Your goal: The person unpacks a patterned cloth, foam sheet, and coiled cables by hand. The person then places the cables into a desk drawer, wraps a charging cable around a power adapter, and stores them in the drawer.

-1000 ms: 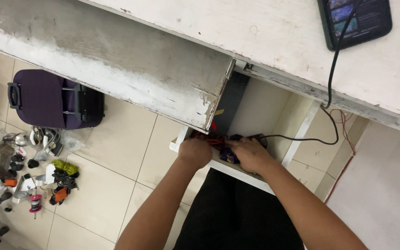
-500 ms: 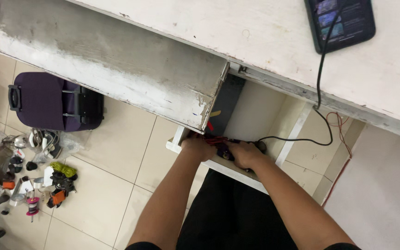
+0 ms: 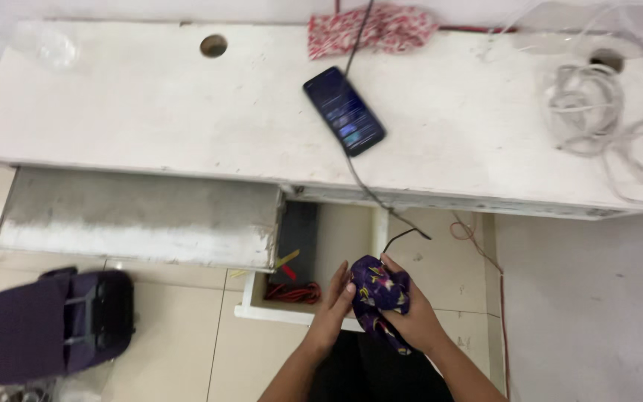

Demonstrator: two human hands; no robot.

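My right hand grips a bunched purple cloth pouch with a light pattern, held just above the front edge of an open white drawer. My left hand rests flat against the pouch's left side, fingers extended. A thin black cable sticks out from the top of the pouch. Inside the drawer lie a coil of red wire and a dark flat item along its left side.
A worn white desk carries a phone on a black cable, a red patterned cloth and coiled white cables. A purple suitcase lies on the tiled floor at the left.
Both hands have lifted out of the drawer with the purple pouch, now held up in front of it. My view has pulled back and up, showing the whole desktop.
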